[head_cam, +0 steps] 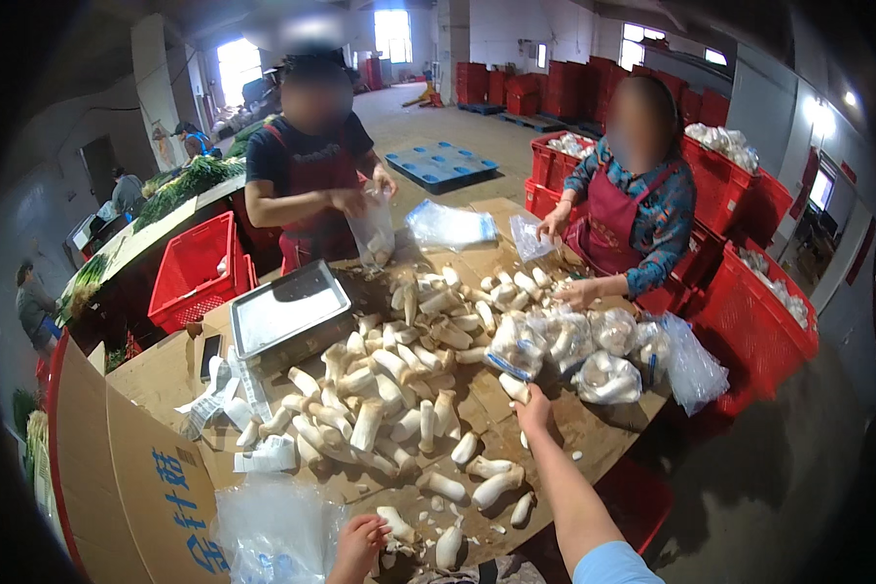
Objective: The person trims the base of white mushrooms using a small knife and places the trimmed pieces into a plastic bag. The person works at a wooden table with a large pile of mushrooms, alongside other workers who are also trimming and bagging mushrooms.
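Observation:
King oyster mushrooms (369, 423) lie in a large loose pile on the cardboard-covered table. My right hand (534, 410) reaches out at the pile's right side, its fingers on a thick white mushroom (514, 388) near the filled clear bags (517, 344). Close to the table's near edge, my left hand (363, 539) is partly curled beside another mushroom (397, 524); whether it touches that mushroom is unclear. A stack of empty clear plastic bags (281, 525) lies just left of it. Single mushrooms and small scraps lie between my two hands.
Across the table, two co-workers in red aprons handle clear bags (371, 226) and mushrooms. A metal tray (290, 308), a phone (210, 356) and printed label strips (223, 394) are at left. A cardboard box flap (128, 467) rises at near left. Red crates (755, 321) stand at right.

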Demonstrator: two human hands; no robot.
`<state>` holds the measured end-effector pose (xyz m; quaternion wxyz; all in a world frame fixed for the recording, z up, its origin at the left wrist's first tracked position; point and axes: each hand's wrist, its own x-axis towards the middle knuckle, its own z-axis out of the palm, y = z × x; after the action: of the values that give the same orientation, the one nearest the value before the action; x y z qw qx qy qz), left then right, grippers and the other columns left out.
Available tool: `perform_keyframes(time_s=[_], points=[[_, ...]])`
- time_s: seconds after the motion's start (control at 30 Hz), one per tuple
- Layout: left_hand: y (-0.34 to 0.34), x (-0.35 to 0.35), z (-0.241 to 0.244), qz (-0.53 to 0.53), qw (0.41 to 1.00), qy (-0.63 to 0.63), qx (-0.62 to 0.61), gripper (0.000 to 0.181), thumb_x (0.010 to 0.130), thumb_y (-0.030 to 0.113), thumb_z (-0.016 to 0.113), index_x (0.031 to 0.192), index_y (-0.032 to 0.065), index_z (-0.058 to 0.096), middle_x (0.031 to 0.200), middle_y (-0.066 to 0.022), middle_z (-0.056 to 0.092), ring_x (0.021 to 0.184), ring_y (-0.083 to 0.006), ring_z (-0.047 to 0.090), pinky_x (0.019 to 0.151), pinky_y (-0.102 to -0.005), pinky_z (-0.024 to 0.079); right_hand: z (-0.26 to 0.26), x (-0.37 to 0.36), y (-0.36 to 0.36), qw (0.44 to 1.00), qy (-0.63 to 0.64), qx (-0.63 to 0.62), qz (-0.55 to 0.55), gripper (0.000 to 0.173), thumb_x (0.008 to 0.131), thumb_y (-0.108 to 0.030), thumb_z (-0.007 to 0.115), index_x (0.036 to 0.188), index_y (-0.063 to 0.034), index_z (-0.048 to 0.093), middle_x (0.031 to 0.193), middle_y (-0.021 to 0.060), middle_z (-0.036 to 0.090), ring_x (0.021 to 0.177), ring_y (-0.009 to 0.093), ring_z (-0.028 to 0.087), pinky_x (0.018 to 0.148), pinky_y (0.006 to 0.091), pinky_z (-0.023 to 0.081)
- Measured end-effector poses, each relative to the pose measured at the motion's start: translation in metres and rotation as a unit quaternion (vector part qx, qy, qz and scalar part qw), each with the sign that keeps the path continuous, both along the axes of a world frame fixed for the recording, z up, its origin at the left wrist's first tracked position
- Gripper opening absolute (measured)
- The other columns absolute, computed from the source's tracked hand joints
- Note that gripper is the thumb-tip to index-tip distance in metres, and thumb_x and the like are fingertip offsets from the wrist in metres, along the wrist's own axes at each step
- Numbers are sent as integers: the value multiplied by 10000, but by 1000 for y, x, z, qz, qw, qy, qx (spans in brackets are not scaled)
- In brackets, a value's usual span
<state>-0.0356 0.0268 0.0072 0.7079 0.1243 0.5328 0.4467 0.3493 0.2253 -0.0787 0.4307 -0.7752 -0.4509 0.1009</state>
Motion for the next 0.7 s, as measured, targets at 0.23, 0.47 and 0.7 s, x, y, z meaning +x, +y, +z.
perform_keyframes(time_s=[0.23, 0.47, 0.7], points=[[-21, -44, -7, 91, 995, 10, 33, 114, 880, 98, 541, 990, 67, 538, 842, -33, 593, 667, -174, 560, 581, -296, 466, 26, -70, 8, 986, 163, 34, 14, 422, 698, -228, 767, 1022, 7, 632, 894, 147, 675, 793, 248, 664, 722, 363, 498], [29, -27, 155, 87, 922, 126, 355, 144, 873, 73, 553, 986, -6, 591, 910, -61, 603, 824, -130, 559, 745, -253, 440, 129, -122, 69, 901, 349, 79, 245, 636, 814, -133, 660, 1360, -3, 360, 912, 53, 624, 531, 60, 469, 451, 219, 398], [16, -16, 351, -42, 411, 441, 797, 218, 864, 183, 575, 976, -4, 581, 898, -115, 588, 842, -204, 542, 781, -333, 428, 124, -127, -51, 841, 472, -40, 261, 420, 880, -111, 586, 1259, -12, 434, 955, 78, 658, 531, 10, 394, 437, 168, 303]])
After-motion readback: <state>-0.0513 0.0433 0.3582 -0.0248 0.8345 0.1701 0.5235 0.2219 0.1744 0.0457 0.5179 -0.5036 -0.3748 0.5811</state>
